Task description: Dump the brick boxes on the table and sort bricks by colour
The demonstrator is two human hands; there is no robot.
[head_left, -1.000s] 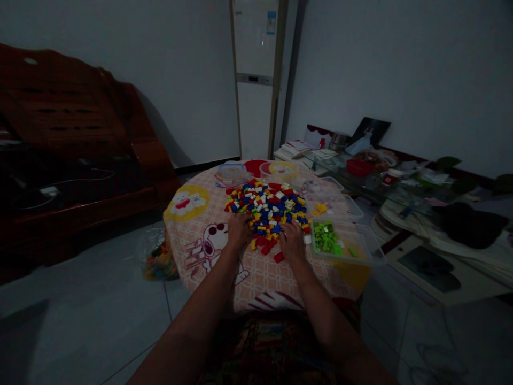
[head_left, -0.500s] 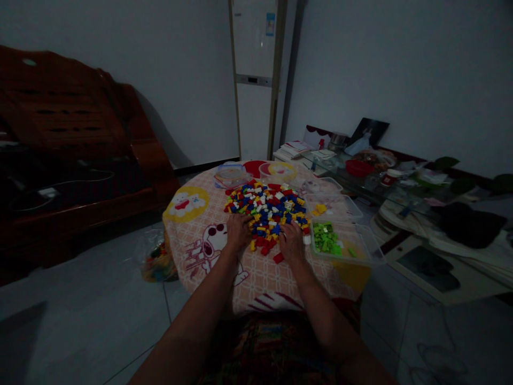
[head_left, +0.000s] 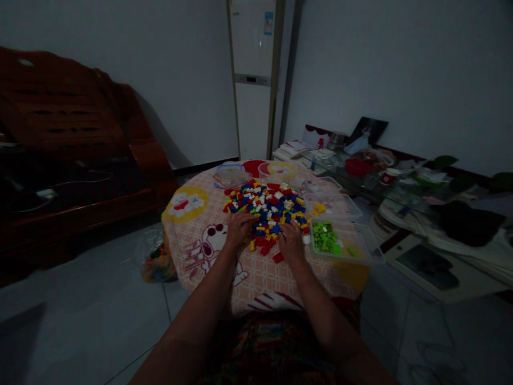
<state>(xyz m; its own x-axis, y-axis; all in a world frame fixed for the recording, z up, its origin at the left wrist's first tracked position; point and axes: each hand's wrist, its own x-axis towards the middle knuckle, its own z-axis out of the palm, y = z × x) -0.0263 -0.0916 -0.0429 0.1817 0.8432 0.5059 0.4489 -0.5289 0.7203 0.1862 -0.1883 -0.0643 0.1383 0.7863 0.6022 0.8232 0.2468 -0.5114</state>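
Observation:
A heap of small red, blue, yellow and white bricks (head_left: 269, 208) lies on a round table covered by a cartoon-print cloth (head_left: 208, 251). My left hand (head_left: 238, 229) rests at the near left edge of the heap, fingers stretched forward onto the bricks. My right hand (head_left: 291, 241) lies at the near right edge, fingers curled down among the bricks; whatever they hold is too small to see. A single red brick (head_left: 278, 257) sits just in front of it. A clear tray of green bricks (head_left: 326, 238) stands right beside my right hand.
Another clear tray with yellow bricks (head_left: 320, 207) and several empty tubs (head_left: 231, 172) ring the heap's far side. A bag of bricks (head_left: 154, 261) lies on the floor at left. A cluttered low glass table (head_left: 401, 198) is at right, a wooden bench (head_left: 72, 160) at left.
Both hands stay at the heap's near edge; my left hand's fingers have reached slightly further forward. The view has shifted a little.

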